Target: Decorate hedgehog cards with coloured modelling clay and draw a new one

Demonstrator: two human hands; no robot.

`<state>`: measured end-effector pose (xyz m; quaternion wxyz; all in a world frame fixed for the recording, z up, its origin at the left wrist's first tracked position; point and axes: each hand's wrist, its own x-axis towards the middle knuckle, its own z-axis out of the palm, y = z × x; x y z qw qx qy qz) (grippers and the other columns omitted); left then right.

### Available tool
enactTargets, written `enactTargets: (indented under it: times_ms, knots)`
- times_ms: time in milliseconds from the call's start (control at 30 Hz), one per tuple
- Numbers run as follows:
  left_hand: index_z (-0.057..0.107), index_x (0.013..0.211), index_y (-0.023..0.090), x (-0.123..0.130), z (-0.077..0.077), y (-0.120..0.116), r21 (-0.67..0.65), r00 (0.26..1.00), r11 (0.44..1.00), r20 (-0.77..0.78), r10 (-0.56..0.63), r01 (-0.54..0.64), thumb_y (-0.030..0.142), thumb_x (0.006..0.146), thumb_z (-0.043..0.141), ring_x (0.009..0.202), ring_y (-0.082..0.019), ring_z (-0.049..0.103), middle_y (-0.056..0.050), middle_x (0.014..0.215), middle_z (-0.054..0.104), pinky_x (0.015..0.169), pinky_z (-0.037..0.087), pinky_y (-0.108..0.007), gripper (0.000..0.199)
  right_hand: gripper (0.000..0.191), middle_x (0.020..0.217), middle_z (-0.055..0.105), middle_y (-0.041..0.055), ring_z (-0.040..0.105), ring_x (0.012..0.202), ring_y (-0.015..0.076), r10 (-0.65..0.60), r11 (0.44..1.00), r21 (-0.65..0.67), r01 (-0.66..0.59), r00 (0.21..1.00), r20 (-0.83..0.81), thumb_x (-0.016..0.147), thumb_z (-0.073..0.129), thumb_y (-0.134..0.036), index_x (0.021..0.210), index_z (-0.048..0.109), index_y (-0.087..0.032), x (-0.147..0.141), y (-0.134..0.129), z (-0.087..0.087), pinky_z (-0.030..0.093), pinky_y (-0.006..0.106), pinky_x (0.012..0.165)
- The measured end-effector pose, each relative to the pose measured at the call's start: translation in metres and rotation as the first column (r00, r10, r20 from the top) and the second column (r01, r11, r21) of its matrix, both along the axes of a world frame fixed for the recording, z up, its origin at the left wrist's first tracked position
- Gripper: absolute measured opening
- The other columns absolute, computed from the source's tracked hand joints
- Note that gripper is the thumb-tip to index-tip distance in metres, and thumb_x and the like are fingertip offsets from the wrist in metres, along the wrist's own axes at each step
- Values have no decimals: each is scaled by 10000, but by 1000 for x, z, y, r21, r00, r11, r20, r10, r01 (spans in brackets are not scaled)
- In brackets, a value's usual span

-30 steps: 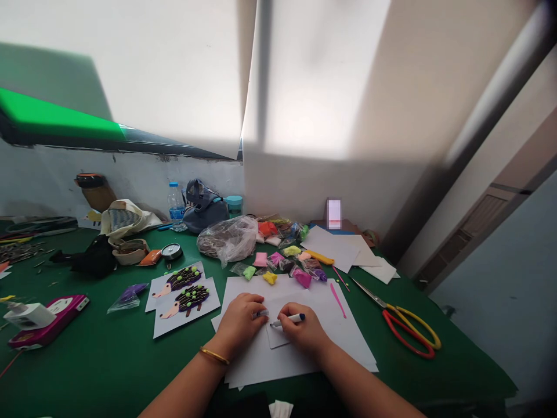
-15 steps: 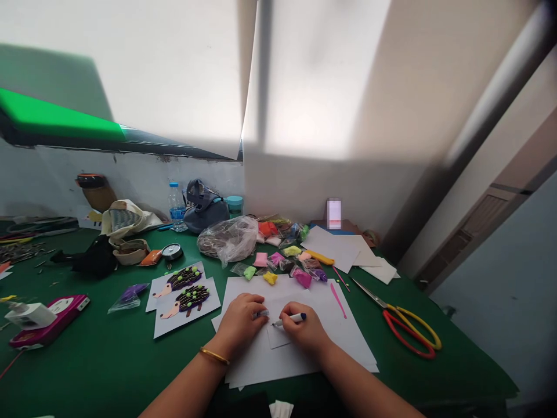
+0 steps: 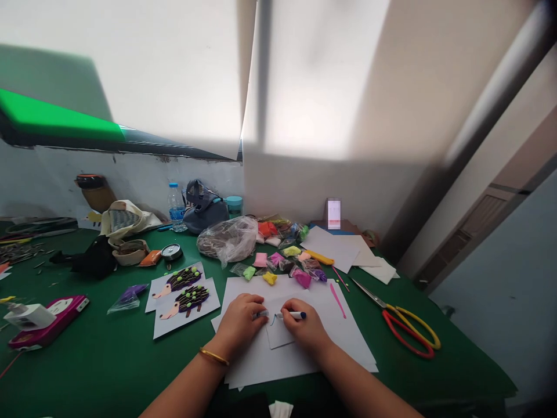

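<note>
My right hand is closed around a white marker pen with a dark blue end. Its tip rests on a small white card, at a short curved dark line. My left hand, with a gold bangle at the wrist, lies at the card's left edge. Its fingers are bent around a small pale piece, too hidden to name. Under the card are larger white sheets. On the left, two cards bear hedgehog figures with dark spiny backs and green dots.
Packets of coloured clay lie beyond the sheets, beside a clear plastic bag. Large scissors with red and yellow handles lie right. A pink stick rests on the paper. A magenta device sits far left. A phone stands behind.
The pen tip has moved slightly up and right, and a short curved dark line now shows on the card. My left hand stays in place.
</note>
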<state>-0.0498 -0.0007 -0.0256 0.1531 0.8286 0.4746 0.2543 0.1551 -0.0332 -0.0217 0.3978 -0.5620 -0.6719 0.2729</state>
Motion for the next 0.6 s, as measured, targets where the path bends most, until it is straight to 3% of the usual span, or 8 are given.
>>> enactTargets:
  times_ms: [600]
  knots:
    - [774, 909, 259, 0, 0, 0, 0, 1000, 1000, 5, -9, 9, 250, 775, 719, 1078, -245, 592, -44, 1137, 702, 977, 440, -388, 145, 162, 776, 670, 7, 603, 762, 174, 21, 1000, 0, -21, 999, -25, 835, 521, -263, 760, 654, -208, 1, -1, 2, 423, 262, 687]
